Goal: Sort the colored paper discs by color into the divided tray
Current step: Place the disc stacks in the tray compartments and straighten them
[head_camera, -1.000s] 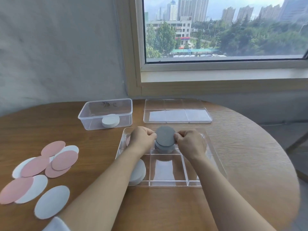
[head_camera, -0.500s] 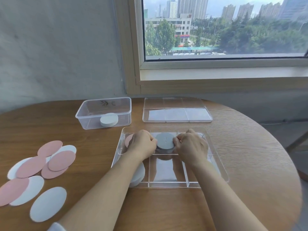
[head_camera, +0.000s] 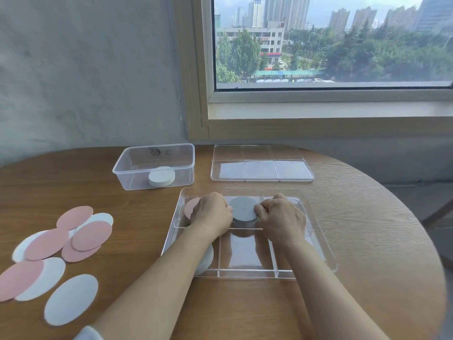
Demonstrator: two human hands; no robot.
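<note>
A clear divided tray [head_camera: 316, 231] lies in front of me on the wooden table. A stack of grey discs [head_camera: 244, 212] sits in its far middle compartment. My left hand [head_camera: 212, 213] grips the stack's left side and my right hand [head_camera: 279, 217] grips its right side, fingers curled. Pink discs [head_camera: 190, 207] show in the far left compartment, partly behind my left hand. A white stack [head_camera: 207, 260] lies in the near left compartment, mostly hidden by my left forearm. Loose pink discs [head_camera: 90, 235] and white discs [head_camera: 71, 299] lie scattered on the table at the left.
A clear plastic box [head_camera: 132, 163] holding a white disc stack [head_camera: 161, 176] stands at the back left. The tray's clear lid [head_camera: 261, 163] lies flat behind the tray. The round table's edge [head_camera: 416, 241] curves off at the right. A wall and window are behind.
Both hands have lowered the grey stack from a tilted, raised pose down flat into the far middle compartment. They still hold its sides.
</note>
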